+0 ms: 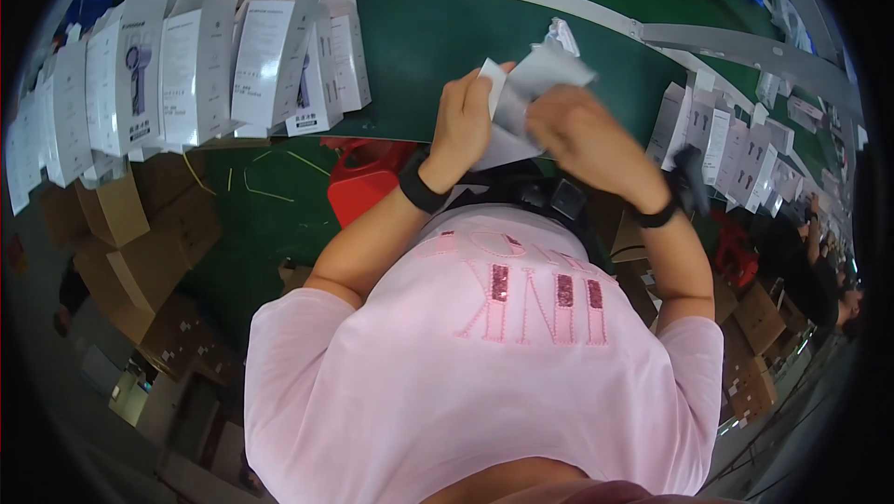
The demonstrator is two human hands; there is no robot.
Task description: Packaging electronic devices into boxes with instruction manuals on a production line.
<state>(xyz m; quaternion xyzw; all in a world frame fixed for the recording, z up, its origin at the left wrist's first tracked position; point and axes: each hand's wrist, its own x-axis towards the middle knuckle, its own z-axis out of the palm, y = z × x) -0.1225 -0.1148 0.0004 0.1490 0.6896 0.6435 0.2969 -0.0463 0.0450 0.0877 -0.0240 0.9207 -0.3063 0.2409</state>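
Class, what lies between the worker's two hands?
The head view shows a white carton between the left hand, gripping its edge, and the blurred right hand.

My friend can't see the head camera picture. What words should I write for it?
Someone in a pink shirt grips a white box with the left hand, the blurred right hand close by, at a green table. More white boxes stand left and right.
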